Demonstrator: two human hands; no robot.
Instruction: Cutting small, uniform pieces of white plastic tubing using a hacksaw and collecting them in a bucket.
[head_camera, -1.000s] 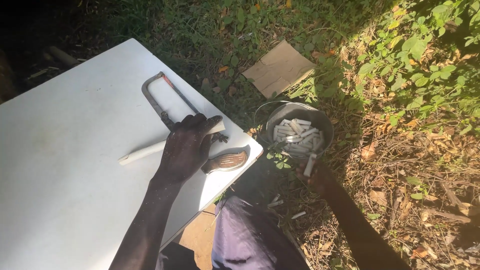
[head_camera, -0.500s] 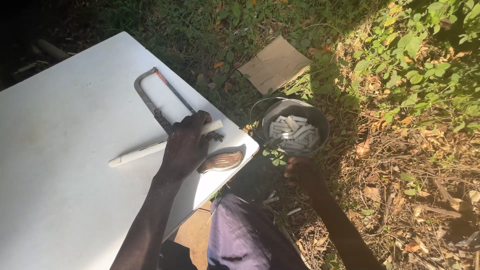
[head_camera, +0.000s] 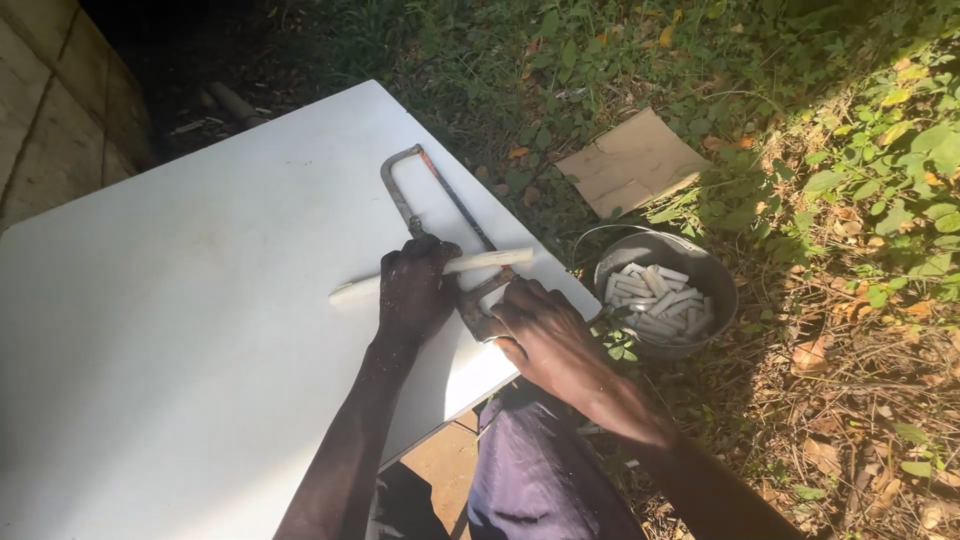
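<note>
- A white board (head_camera: 180, 330) lay over the grass, the landmark here.
- A metal bowl (head_camera: 712, 282) of cut white pieces sat just off its right corner.
- A hacksaw (head_camera: 432, 215) lay near that corner.
- A pale stick (head_camera: 495, 260) crossed under the saw.
- The left hand (head_camera: 415, 290) pressed closed on the stick.
- The right hand (head_camera: 545, 335) gripped the saw's handle.

1 hacksaw (head_camera: 430, 205); 1 white rod (head_camera: 480, 262); 1 bowl (head_camera: 715, 275); 1 cardboard pc (head_camera: 630, 160); 2 hands (head_camera: 415, 290).

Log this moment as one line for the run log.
left hand: pins white stick | right hand: grips hacksaw handle | bowl: cut pieces
</note>
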